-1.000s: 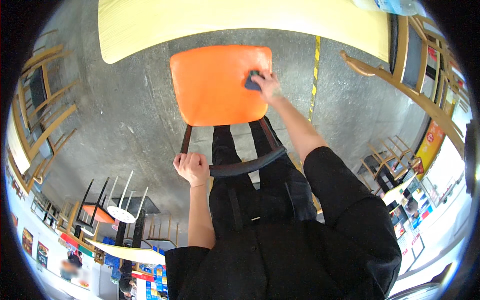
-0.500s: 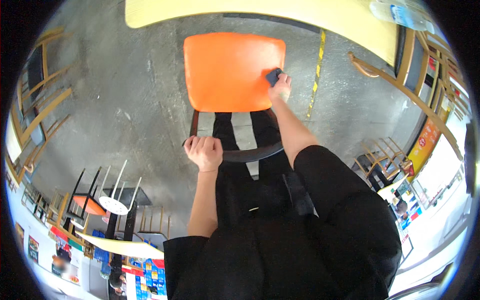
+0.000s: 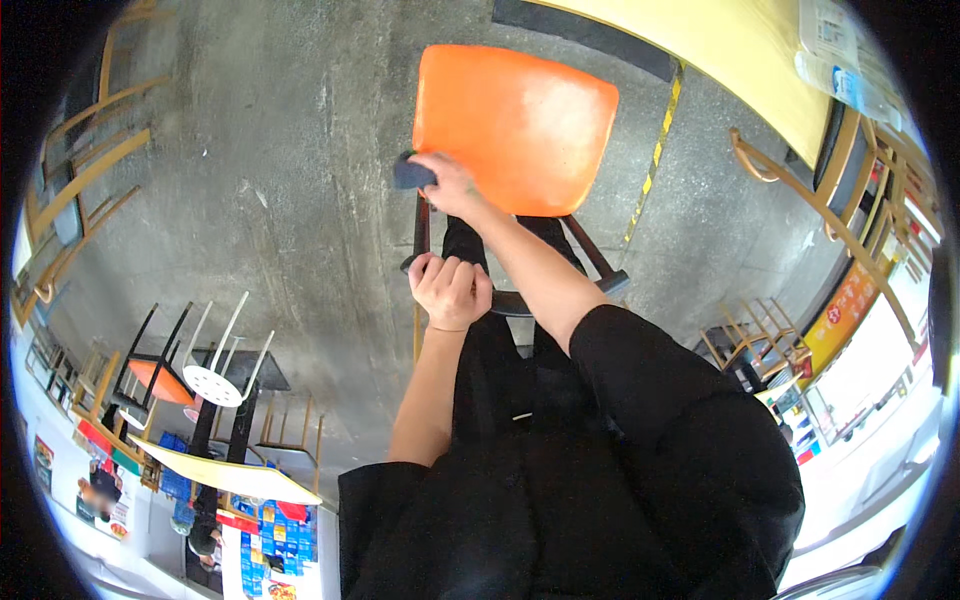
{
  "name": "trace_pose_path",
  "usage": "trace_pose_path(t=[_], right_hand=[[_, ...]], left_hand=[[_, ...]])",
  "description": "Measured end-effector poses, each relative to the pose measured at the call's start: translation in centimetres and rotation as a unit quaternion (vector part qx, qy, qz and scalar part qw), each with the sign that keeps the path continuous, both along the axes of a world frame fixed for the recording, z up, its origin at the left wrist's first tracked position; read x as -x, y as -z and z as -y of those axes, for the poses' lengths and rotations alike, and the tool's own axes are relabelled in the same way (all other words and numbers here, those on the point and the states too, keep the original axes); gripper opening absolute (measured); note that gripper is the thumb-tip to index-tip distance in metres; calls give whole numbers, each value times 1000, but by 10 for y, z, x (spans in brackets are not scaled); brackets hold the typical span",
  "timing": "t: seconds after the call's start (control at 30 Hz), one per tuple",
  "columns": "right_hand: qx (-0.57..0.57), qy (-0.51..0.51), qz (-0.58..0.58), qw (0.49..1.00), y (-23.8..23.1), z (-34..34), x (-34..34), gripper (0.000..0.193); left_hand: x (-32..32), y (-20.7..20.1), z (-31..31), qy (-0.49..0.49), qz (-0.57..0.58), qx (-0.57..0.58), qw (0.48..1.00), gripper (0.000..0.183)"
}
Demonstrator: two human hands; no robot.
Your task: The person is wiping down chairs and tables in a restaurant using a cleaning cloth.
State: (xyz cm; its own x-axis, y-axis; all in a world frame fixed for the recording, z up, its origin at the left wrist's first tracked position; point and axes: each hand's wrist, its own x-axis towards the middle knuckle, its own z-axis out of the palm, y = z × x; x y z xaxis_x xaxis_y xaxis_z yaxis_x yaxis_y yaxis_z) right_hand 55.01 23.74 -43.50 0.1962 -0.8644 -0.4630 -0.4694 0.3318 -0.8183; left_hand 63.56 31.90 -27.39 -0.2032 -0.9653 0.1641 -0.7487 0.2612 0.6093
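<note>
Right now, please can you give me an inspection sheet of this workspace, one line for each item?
Surface: glossy orange plastic chair seat on a dark metal frame, standing on a grey concrete floor.
Job's things: small dark blue-grey cloth pad, pressed on the near left edge of the seat.
Clutter: nothing seen on the seat besides the pad.
Hands: right hand holds the pad; left hand has its fingers closed around the dark chair back rail.
Cables: nothing seen.
Surroundings: yellow table top beyond the chair, yellow floor stripe, wooden chairs at both sides.
</note>
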Motion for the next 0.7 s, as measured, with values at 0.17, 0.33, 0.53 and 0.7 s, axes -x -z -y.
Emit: trace_pose_path(t=[0.17,0.33,0.53,0.7], right_hand=[[-122,-211,71,967,7,6,1,60],[-228,-272,198,914,-61,20,6,64],[6,-56,159,986,-24,-35,7,62],[83,42,19,995,20,-55,17,64]], left_hand=[[7,-1,5,10,-32,-2,999,25],[-6,0,-2,-9,-44,16,999,24],[-2,0,-1,11,-28,15,999,23],[16,2,3,27,-9,7,1000,22]])
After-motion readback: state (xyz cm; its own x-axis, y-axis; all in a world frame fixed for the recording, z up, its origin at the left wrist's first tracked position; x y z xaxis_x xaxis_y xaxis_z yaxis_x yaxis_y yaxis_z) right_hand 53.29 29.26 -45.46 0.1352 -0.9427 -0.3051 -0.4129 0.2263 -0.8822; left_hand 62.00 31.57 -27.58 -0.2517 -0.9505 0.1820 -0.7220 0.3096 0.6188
